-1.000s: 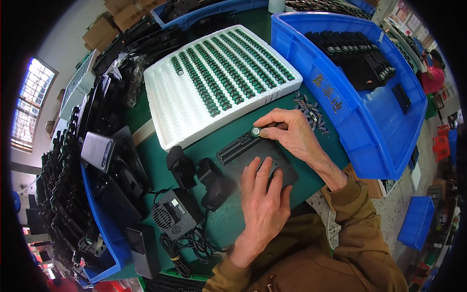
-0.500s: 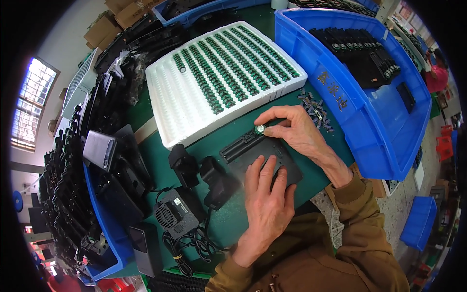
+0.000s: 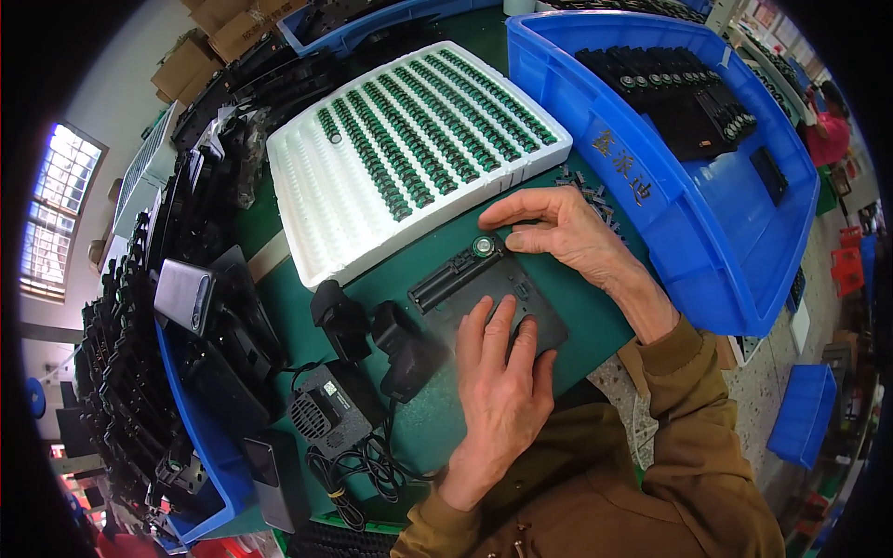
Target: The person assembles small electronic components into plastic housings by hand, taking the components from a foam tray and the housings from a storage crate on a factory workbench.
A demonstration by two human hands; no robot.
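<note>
A flat black plastic housing (image 3: pixel 533 307) with a long slot along one edge lies on the green tabletop. At the far right end of that slot sits a small round green part (image 3: pixel 483 246) with a silvery centre. My left hand (image 3: pixel 502 377) lies on the near side of the housing, fingers stretched over it, holding nothing. My right hand (image 3: pixel 581 240) hovers just right of the round part, with thumb and forefinger apart and nothing between them. Its other fingers are partly hidden.
Beyond stands a white foam tray (image 3: pixel 316 246) with rows of small green parts. A blue bin (image 3: pixel 609 181) of black housings is at right; small loose pieces (image 3: pixel 595 197) lie beside it. At left are black adapters (image 3: pixel 337 321), cables (image 3: pixel 363 470) and stacked black parts (image 3: pixel 116 363).
My right thumb and forefinger have let go of the round green part, which stays at the slot's end. My left hand still rests on the housing. The whole view has shifted slightly.
</note>
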